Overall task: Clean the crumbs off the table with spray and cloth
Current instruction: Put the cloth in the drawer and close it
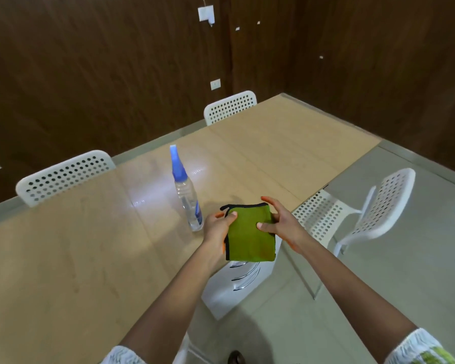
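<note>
Folded green cloth [250,233] held just off the table's [63,258] near edge, left hand [217,227] pinching one side, right hand [280,223] gripping the other, spray bottle [187,193] upright on the table just beside the left hand.

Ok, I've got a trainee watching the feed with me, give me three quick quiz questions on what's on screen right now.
1. True or false: the spray bottle lies on its side on the table.
2. What holds the green cloth? A) the left hand alone B) the right hand alone C) both hands
3. Fill in: the bottle's pointed cap is ____ in colour.

Key:
1. False; it stands upright, and no hand touches it.
2. C; the thumbs press the folded cloth from either side, near the table's edge.
3. Blue.
</note>
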